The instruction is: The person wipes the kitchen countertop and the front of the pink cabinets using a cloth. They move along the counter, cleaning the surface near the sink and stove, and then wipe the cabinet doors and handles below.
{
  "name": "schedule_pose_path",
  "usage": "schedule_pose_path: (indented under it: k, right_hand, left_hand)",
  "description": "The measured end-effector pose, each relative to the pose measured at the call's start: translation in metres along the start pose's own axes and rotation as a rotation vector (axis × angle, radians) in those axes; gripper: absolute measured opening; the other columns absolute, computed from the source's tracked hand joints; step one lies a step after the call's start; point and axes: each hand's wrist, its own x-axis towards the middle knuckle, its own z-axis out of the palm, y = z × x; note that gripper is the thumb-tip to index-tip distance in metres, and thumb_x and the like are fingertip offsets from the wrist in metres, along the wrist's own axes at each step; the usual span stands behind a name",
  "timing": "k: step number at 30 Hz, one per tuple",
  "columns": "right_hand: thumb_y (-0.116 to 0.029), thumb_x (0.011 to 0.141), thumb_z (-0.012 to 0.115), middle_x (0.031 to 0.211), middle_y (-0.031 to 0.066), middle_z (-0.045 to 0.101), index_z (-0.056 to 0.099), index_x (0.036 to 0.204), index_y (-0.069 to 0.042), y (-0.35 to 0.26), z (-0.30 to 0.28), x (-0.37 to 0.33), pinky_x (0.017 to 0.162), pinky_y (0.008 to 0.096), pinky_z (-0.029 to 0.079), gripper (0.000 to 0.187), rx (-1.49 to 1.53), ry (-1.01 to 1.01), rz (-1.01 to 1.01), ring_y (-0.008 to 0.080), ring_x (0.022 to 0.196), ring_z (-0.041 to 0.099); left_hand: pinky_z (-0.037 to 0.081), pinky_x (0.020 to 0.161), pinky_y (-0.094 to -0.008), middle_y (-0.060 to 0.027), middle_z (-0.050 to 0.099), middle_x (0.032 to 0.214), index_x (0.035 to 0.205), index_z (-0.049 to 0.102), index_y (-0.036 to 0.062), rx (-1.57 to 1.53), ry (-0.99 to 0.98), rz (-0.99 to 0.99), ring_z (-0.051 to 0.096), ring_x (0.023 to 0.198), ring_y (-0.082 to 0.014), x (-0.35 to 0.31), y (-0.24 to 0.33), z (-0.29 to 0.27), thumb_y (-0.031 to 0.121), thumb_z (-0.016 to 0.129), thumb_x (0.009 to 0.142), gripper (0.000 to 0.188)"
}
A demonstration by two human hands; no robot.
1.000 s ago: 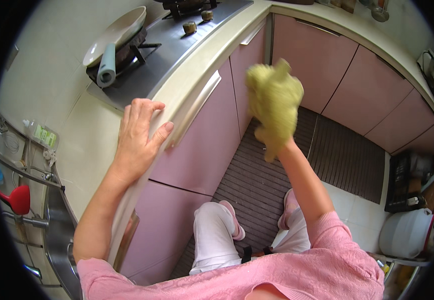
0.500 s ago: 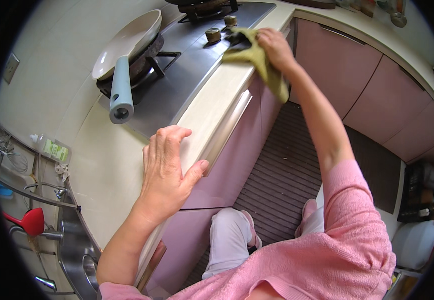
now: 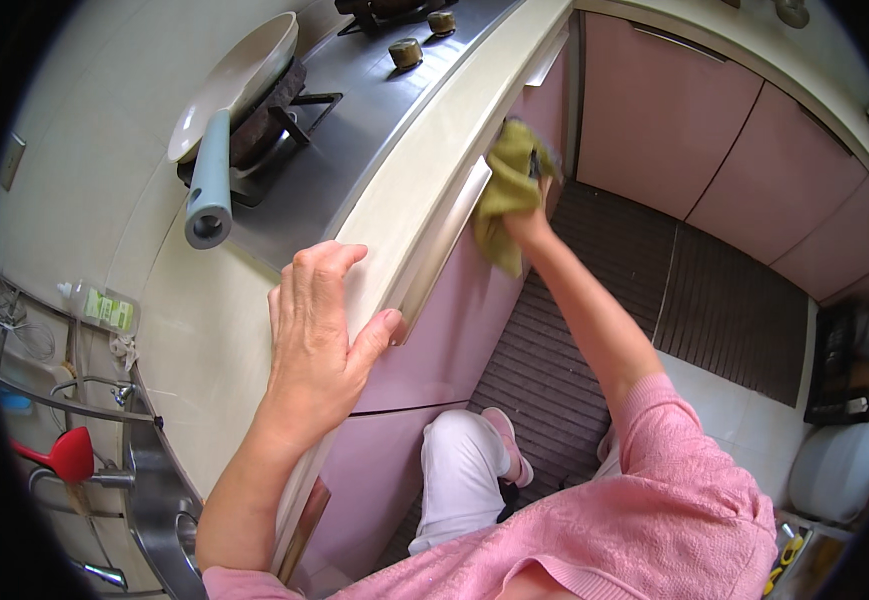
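Observation:
My right hand [image 3: 531,222] grips a green cleaning cloth [image 3: 504,195] against the front of the pink cabinet [image 3: 444,330], just below the counter edge. Some of the fingers are hidden by the cloth, which hangs down in folds. With thumb and fingers apart and nothing in it, my left hand [image 3: 319,325] rests at the front edge of the cream countertop [image 3: 194,350]. A silver drawer handle [image 3: 444,255] runs along the cabinet between the two hands. Beyond the left hand stands the gas stove [image 3: 354,150], its steel top near the counter edge.
A white frying pan [image 3: 244,85] with a blue handle [image 3: 211,190] sits on a burner, the handle reaching over the counter. At left are a clear bottle [image 3: 104,308], a red spatula [image 3: 69,455] and the sink [image 3: 154,500]. Dark ribbed mats [image 3: 594,270] cover the floor.
My right hand has gone from the counter edge beside the stove knobs down to the cabinet front, carrying the cloth. The left hand stays at the counter edge.

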Motion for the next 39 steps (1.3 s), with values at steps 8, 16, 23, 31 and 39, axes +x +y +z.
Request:
schedule_pose_path:
  k: [8, 16, 23, 31, 39]
  right_hand:
    - [-0.023, 0.1, 0.064, 0.124, 0.0072, 0.06, 0.057, 0.135, -0.004, 0.005, 0.035, -0.007, 0.104, 0.0351, 0.046, 0.04, 0.504, 0.239, 0.45, 0.0219, 0.119, 0.058]
    - [-0.028, 0.101, 0.066, 0.134, 0.0065, 0.054, 0.046, 0.143, -0.006, 0.017, 0.016, 0.031, 0.106, 0.0347, 0.045, 0.052, 0.343, 0.141, 0.526, 0.0201, 0.121, 0.054]
    - [-0.031, 0.105, 0.058, 0.154, 0.0115, 0.043, 0.027, 0.16, -0.006, -0.05, 0.047, -0.103, 0.121, 0.0369, 0.034, 0.068, 0.38, -0.065, 0.41, 0.0224, 0.143, 0.041]
    - [-0.015, 0.098, 0.061, 0.119, 0.0054, 0.062, 0.056, 0.135, -0.006, -0.03, 0.028, -0.035, 0.089, 0.0316, 0.052, 0.038, 1.143, 0.203, 0.999, 0.018, 0.106, 0.061]
    - [-0.005, 0.089, 0.058, 0.086, 0.0017, 0.059, 0.063, 0.096, -0.015, -0.065, -0.008, -0.21, 0.066, 0.0346, 0.051, 0.013, 1.589, 0.249, 1.368, 0.0154, 0.072, 0.055]
  left_hand:
    - [0.035, 0.104, -0.0457, -0.0137, 0.05, 0.134, 0.139, 0.047, 0.0089, 0.011, -0.005, -0.008, 0.049, 0.124, -0.0329, -0.001, 0.001, 0.001, 0.018, 0.075, 0.087, 0.059]
    - [0.035, 0.105, -0.0458, -0.0135, 0.05, 0.135, 0.139, 0.047, 0.0088, 0.008, -0.005, 0.004, 0.048, 0.125, -0.0328, 0.003, 0.007, -0.002, 0.02, 0.073, 0.088, 0.058]
    - [0.035, 0.106, -0.0452, -0.0132, 0.049, 0.133, 0.139, 0.047, 0.0088, 0.025, -0.008, -0.016, 0.047, 0.125, -0.033, -0.005, -0.002, 0.0, 0.021, 0.072, 0.09, 0.056]
    - [0.034, 0.108, -0.0432, -0.0121, 0.048, 0.134, 0.139, 0.048, 0.0083, 0.02, -0.004, 0.025, 0.047, 0.126, -0.0318, 0.002, 0.007, -0.001, 0.026, 0.067, 0.093, 0.053]
    - [0.036, 0.105, -0.0433, -0.0124, 0.05, 0.132, 0.137, 0.049, 0.0079, 0.045, 0.037, 0.053, 0.048, 0.125, -0.0319, 0.0, 0.007, 0.002, 0.026, 0.068, 0.092, 0.052]
